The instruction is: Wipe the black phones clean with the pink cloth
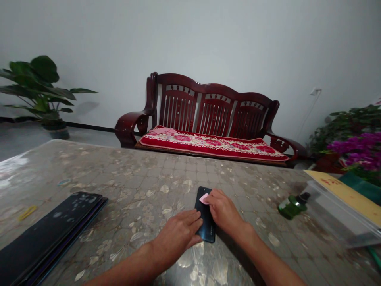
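Observation:
A dark phone [203, 216] lies flat on the patterned table [143, 178] in front of me. My left hand [178, 233] rests on its near left edge with the fingers lying flat, pressing it down. My right hand [224, 212] is closed in a pinch on a small pink cloth [204, 198], which it holds against the phone's upper part.
A stack of dark flat panels [50, 232] lies at the left. A small green bottle [291, 206] lies on its side at the right, beside a clear plastic box [339, 214] and a yellow folder [348, 194]. Beyond the table stand a wooden bench [208, 119] and plants.

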A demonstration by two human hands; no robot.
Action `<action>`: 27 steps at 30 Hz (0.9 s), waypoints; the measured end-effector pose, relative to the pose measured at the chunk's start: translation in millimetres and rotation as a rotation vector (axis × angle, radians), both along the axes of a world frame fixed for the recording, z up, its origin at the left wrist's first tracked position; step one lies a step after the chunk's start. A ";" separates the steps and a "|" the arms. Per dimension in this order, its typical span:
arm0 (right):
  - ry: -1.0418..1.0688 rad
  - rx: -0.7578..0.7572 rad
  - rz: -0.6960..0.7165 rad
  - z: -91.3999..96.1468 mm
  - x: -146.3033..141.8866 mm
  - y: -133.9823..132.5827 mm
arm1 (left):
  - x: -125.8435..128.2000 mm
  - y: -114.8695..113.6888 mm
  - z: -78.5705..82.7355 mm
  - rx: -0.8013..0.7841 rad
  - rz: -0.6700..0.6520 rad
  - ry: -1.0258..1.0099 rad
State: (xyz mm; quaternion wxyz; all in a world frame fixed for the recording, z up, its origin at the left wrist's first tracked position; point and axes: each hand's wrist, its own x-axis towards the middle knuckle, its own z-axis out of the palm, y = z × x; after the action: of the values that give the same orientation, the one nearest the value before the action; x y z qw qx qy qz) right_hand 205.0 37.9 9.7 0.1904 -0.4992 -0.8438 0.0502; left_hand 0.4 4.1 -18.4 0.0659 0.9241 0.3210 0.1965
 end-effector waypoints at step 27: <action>-0.110 -0.047 -0.117 8.0 -21.3 34.6 | 1.5 -2.1 -0.6 0.024 0.012 0.038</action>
State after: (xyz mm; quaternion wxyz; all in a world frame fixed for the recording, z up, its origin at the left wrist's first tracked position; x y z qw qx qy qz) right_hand 183.7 72.5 17.7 0.1344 -0.5539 -0.8211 0.0311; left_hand 1.9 2.0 -19.0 0.0478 0.9265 0.3252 0.1833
